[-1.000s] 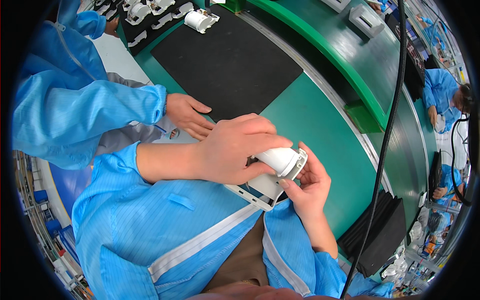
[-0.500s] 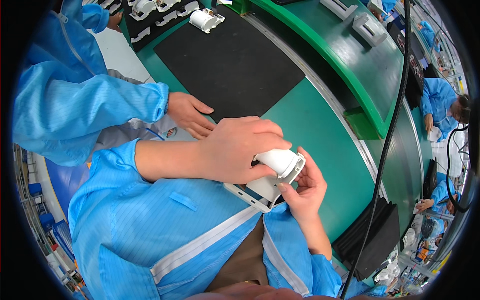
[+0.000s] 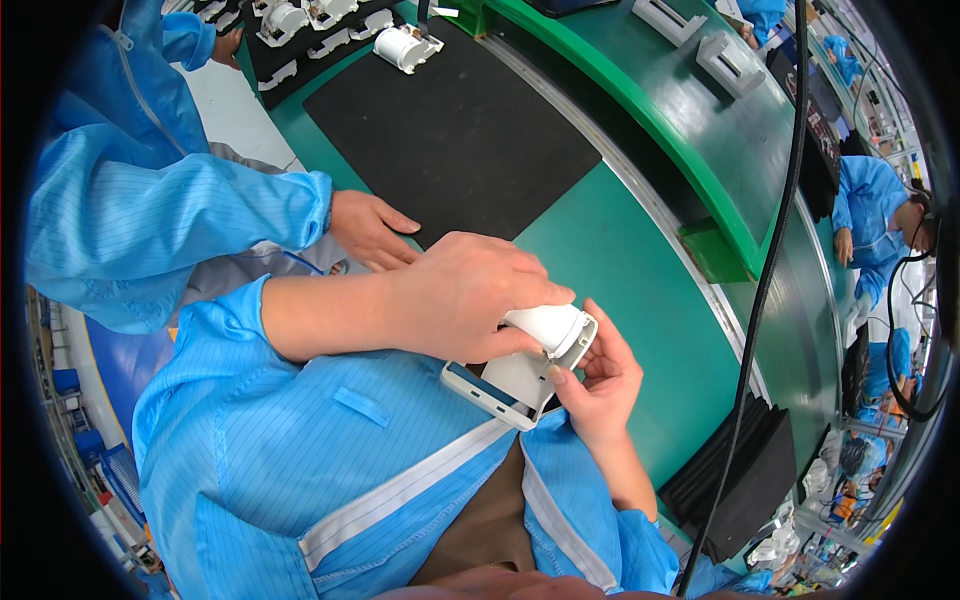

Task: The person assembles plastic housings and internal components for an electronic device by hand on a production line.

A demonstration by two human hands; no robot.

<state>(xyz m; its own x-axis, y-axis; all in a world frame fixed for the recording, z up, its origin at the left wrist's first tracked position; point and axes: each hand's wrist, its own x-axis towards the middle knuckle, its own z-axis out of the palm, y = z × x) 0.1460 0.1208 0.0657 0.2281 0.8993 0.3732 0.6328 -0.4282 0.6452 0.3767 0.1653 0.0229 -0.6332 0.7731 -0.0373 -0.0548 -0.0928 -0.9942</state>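
Observation:
Close to my chest I hold a white plastic housing with a rounded, cup-like part (image 3: pixel 552 326) and an open rectangular frame (image 3: pixel 520 416). My left hand (image 3: pixel 470 298) curls over the rounded part from above, with thumb and fingers closed on it. At the right side, my right hand (image 3: pixel 603 383) pinches the frame's edge, its thumb in front and fingers behind. My left fingers and palm hide part of the rounded end. Whether the rounded part and frame are one piece, I cannot tell.
A co-worker's hand (image 3: pixel 370 228) rests by a black mat (image 3: pixel 450 130) on the green table (image 3: pixel 655 330). A similar white housing (image 3: pixel 405 48) lies at the mat's far edge. Black sheets (image 3: pixel 735 480) are stacked at right; a black cable (image 3: pixel 775 250) hangs before a green raised shelf (image 3: pixel 700 175).
The housing tilts slightly in my hands, and its frame shows a little more of its slotted side. Both hands keep their hold. The whole view has shifted slightly.

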